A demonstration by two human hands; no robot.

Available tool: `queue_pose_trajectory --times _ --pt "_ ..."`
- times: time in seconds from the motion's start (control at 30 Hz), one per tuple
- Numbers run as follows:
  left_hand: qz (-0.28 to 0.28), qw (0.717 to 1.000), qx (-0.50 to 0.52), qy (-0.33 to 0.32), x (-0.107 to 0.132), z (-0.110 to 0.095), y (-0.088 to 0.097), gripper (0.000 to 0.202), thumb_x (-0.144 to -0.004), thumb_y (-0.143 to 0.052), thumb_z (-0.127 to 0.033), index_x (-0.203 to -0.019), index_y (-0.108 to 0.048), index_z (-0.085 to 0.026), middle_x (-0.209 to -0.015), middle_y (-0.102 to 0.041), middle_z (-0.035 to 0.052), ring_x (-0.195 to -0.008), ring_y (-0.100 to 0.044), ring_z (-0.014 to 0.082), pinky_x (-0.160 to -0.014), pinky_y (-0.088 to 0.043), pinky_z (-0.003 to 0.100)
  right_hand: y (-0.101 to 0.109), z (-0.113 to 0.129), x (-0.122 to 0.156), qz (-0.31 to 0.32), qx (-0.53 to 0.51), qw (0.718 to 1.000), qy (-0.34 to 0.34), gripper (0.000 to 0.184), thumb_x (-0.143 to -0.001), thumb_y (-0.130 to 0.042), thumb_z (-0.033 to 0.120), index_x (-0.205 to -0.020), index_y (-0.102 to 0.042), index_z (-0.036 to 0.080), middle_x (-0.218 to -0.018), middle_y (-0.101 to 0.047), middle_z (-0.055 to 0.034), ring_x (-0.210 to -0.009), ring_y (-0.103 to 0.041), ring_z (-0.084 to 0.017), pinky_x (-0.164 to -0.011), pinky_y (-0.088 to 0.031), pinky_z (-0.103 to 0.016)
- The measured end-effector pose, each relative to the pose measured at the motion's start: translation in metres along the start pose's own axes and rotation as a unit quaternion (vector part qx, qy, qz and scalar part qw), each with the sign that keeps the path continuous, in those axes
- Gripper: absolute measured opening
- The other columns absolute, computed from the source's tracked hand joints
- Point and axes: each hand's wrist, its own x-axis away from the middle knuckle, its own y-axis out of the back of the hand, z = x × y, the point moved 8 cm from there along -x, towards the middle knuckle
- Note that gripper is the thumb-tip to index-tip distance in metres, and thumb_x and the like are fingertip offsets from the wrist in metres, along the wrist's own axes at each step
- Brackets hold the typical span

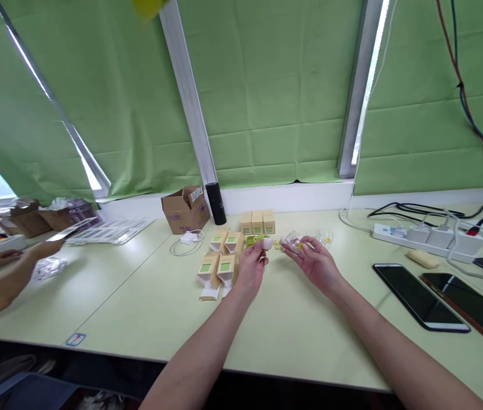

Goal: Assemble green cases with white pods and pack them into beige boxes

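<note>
My left hand (251, 267) is raised over the pale green table (147, 296) with its fingers closed on a small white and green piece (262, 243). My right hand (314, 263) lies palm up just to the right, fingers curled under a small clear packet with pink and yellow bits (296, 245). Several small tan boxes with green labels (221, 259) lie opened to the left of my left hand. Three more tan boxes (257, 222) stand in a row behind.
An open cardboard box (185, 209) and a black cylinder (216, 203) stand by the window sill. Two dark phones (419, 296) and a white power strip (429, 236) with cables lie at the right. Another person's hands (32, 256) work at the left near clear trays (108, 230).
</note>
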Motion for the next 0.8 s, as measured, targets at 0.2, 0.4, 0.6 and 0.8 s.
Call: queue_pose_trajectory --times 0.2,0.4,0.6,0.8 --pt "0.004 1.0 0.002 -0.004 0.0005 -0.0005 -0.0018 0.039 -0.07 -0.091 -0.044 -0.083 -0.069 -0.015 -0.081 -0.062 0.0019 -0.068 -0.049 0.0089 -0.058 -0.037 0.023 -0.0065 -0.012 0.0031 0.021 -0.022 0.998 -0.051 0.034 -0.076 -0.079 0.042 -0.104 -0.066 0.029 -0.097 -0.077 -0.0054 -0.084 -0.074 -0.027 -0.079 -0.056 -0.046" --pt "0.004 1.0 0.003 -0.004 0.0005 -0.0007 -0.0015 0.039 -0.071 -0.091 -0.044 -0.082 -0.068 -0.015 -0.082 -0.063 0.0023 -0.068 -0.048 0.0086 -0.058 -0.037 0.023 -0.0044 -0.0105 0.0012 0.007 -0.009 1.0 -0.029 0.03 -0.081 -0.076 0.05 -0.097 -0.068 0.027 -0.099 -0.077 -0.0066 -0.085 -0.071 -0.024 -0.072 -0.056 -0.038" --pt "0.003 1.0 0.005 -0.001 0.0007 -0.0009 -0.0014 0.04 -0.07 -0.092 -0.045 -0.082 -0.068 -0.015 -0.08 -0.062 0.0017 -0.068 -0.048 0.0086 -0.058 -0.036 0.023 -0.0022 -0.0102 0.0058 -0.018 0.021 0.998 -0.049 0.045 -0.073 -0.085 0.055 -0.103 -0.068 0.027 -0.097 -0.072 -0.0028 -0.07 -0.068 -0.018 -0.055 -0.053 -0.03" --pt "0.0 1.0 0.008 -0.003 -0.0005 -0.0007 -0.0005 0.04 -0.069 -0.093 -0.044 -0.082 -0.069 -0.014 -0.08 -0.062 0.002 -0.068 -0.047 0.0086 -0.058 -0.036 0.022 -0.0043 -0.0121 0.0079 -0.025 0.036 0.998 -0.043 0.057 -0.062 -0.095 0.042 -0.109 -0.068 0.026 -0.101 -0.069 -0.0015 -0.069 -0.065 -0.015 -0.057 -0.056 -0.031"
